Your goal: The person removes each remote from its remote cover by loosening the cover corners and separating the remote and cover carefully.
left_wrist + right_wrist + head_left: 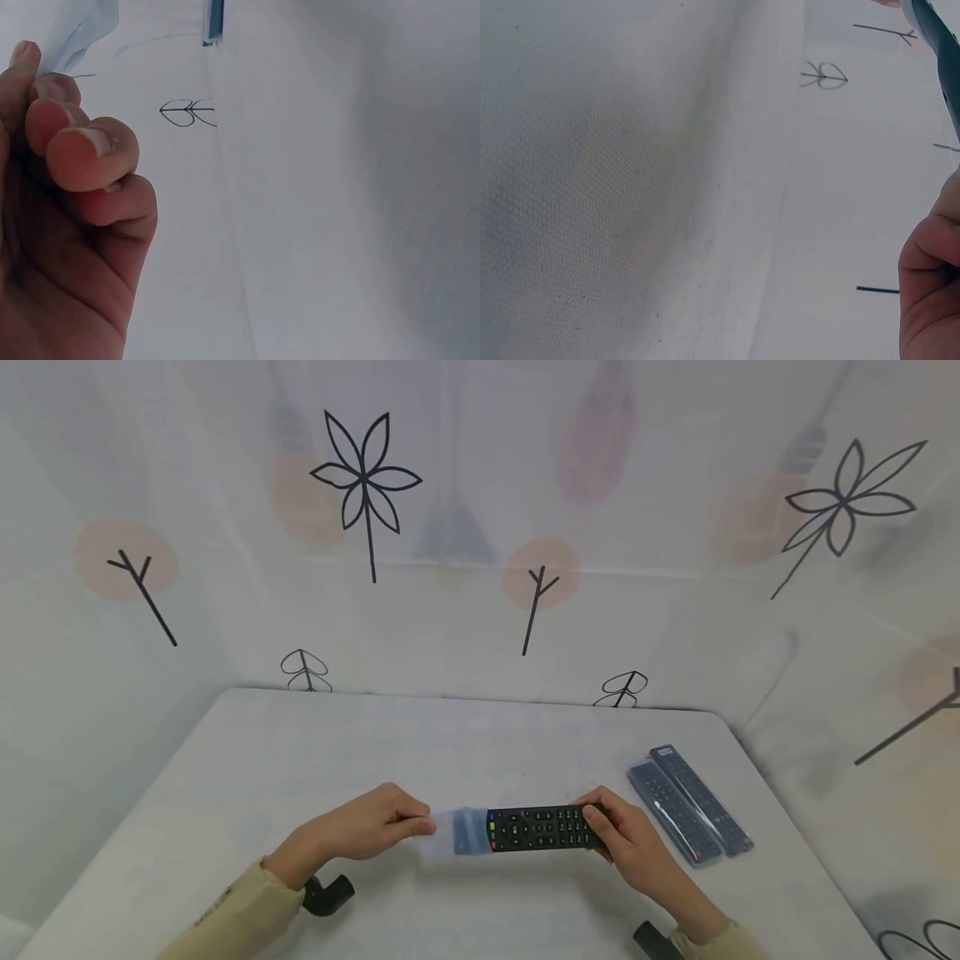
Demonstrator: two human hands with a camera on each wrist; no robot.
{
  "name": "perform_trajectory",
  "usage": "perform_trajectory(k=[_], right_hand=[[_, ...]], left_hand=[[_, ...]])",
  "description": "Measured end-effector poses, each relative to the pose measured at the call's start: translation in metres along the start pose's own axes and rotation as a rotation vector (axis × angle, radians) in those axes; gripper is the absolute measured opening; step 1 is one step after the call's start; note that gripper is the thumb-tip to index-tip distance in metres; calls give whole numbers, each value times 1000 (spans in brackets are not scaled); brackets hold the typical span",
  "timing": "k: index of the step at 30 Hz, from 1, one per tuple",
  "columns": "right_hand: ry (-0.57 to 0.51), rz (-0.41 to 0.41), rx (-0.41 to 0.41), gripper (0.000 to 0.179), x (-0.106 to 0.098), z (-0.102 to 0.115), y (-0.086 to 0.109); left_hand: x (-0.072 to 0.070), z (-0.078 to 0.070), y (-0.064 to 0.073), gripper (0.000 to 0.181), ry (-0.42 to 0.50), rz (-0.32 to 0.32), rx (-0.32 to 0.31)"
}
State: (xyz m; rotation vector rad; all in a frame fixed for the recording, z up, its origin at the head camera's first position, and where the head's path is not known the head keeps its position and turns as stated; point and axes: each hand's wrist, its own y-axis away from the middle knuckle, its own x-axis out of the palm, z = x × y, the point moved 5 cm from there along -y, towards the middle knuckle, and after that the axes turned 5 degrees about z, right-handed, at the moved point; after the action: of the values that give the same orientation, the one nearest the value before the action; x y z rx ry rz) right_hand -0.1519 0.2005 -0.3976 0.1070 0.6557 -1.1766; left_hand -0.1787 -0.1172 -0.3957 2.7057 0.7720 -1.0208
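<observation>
A black remote control (540, 828) is held level above the table, its right end gripped by my right hand (626, 839) with the thumb on top. Its left end sits inside a clear bluish plastic sleeve (471, 832). The sleeve's loose left end is pinched between thumb and fingers of my left hand (375, 822). In the left wrist view, the left hand (82, 187) has curled fingers at a bit of the plastic film (86, 34). The right wrist view catches only part of the right hand (934, 277) and the remote's dark edge (939, 52).
Two more remotes in plastic sleeves, a left one (675, 810) and a right one (701, 797), lie side by side at the table's right. The white table (337, 735) ends at a patterned cloth backdrop (450, 635). Dark wrist-worn devices (327, 895) show below the hands.
</observation>
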Motion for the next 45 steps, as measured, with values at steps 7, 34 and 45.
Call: perform_trajectory(k=[7, 34, 45], right_hand=[[15, -14, 7, 14, -3, -1, 2], [3, 9, 64, 14, -10, -10, 6], [23, 11, 41, 13, -10, -8, 5]], left_hand=[[-1, 0, 4, 42, 1, -10, 22], [-5, 4, 15, 39, 3, -17, 62], [-7, 6, 17, 37, -16, -24, 42]])
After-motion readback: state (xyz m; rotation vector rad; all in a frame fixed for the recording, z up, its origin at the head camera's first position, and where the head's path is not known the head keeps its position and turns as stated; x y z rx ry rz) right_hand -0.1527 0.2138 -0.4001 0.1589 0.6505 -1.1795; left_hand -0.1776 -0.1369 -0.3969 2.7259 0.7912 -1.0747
